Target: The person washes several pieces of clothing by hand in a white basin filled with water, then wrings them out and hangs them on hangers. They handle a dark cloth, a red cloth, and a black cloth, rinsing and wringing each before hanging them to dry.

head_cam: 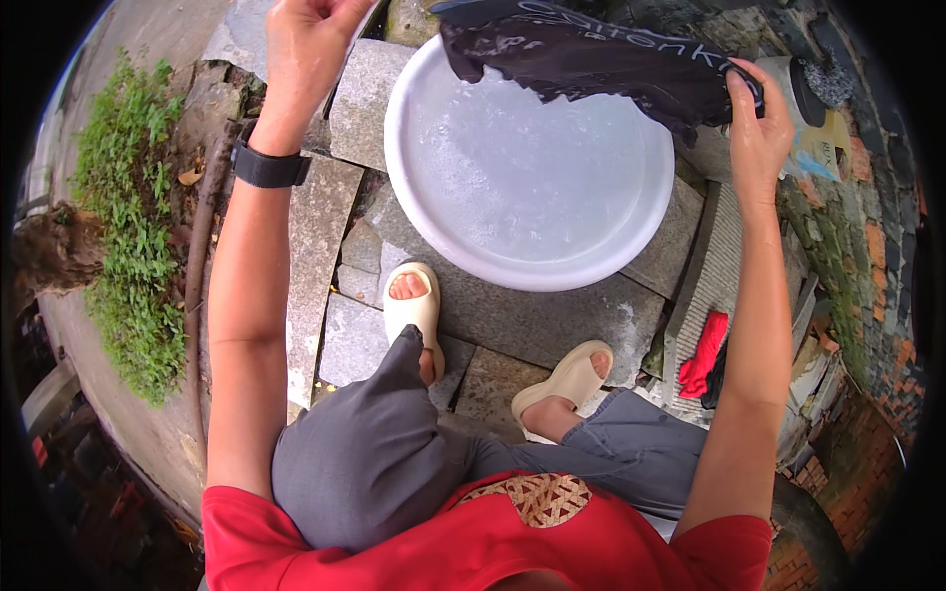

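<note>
A wet, dark garment (pixel 584 55) with a lettered elastic waistband is stretched out above a round white plastic basin (pixel 528 277) of cloudy, bubbly water. My right hand (pixel 757 122) grips the waistband at its right end, thumb on the near side. The garment's lower edge hangs loose over the basin. At the top edge of the view, left of the basin, is my left hand (pixel 318 26), raised with curled fingers and partly cut off. Whether it holds anything cannot be seen. A black band (pixel 270 166) circles my left wrist.
Stone paving (pixel 532 325) lies under the basin and my sandalled feet. At right, red cloth (pixel 703 354) and black cloth lie on a ridged slab (pixel 713 258), below a plastic bag (pixel 820 151) and a scouring pad (pixel 828 77). A pipe (pixel 199 258) and green plants (pixel 133 236) are at left.
</note>
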Available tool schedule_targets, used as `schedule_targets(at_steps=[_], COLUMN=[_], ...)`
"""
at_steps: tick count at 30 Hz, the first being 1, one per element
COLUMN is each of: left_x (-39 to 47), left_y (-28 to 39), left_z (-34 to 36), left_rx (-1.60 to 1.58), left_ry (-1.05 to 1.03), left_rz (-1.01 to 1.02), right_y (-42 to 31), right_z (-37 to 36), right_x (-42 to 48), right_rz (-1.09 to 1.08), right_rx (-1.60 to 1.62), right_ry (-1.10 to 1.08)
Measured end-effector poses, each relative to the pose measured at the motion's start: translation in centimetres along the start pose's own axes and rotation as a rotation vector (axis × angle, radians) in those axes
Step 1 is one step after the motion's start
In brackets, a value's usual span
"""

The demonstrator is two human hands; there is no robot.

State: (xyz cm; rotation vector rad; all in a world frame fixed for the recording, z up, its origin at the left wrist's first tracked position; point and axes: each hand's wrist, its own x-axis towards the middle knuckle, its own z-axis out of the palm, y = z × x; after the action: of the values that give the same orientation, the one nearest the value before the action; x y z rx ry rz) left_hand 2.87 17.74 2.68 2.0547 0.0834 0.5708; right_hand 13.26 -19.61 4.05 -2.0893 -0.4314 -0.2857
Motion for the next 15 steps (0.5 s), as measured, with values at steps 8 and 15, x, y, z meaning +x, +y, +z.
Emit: schedule_targets(at_steps=[8, 15], left_x=[-5.3, -7.9], left_y=[0.0, -1.6], left_z=[9.8, 13.6], left_rx=[0.216, 0.392], left_ry=[-0.352, -0.726], left_rz=[0.263, 0.450], right_y=[0.4, -2.8], right_z=[5.6, 4.1], right_x=[-8.2, -9.0], right_rz=[-0.255, -0.505], right_rx=[-0.218, -0.164], right_ry=[-0.676, -0.761])
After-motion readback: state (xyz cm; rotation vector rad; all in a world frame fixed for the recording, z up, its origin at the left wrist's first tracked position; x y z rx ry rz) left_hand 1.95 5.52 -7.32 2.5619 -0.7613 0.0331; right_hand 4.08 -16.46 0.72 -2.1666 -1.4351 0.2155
